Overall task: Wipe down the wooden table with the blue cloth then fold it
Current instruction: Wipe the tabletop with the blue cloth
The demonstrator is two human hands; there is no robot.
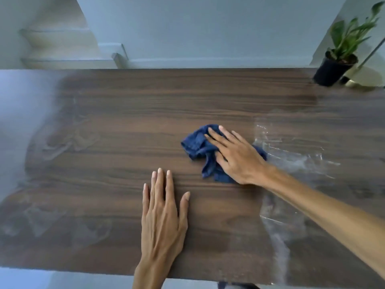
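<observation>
A crumpled dark blue cloth (198,146) lies on the dark wooden table (125,126), a little right of centre. My right hand (235,155) lies palm down on top of the cloth, fingers spread and pointing up-left, pressing it against the wood. Part of the cloth is hidden under that hand. My left hand (163,217) rests flat on the bare wood nearer the front edge, fingers extended and slightly apart, holding nothing. Wet, shiny streaks (291,159) mark the table to the right of the cloth.
A green plant in a black pot (333,69) stands at the far right corner of the table, with a pale round lamp base (364,78) beside it. Faint smear marks (68,138) show on the left part. Stairs and a wall lie beyond the far edge.
</observation>
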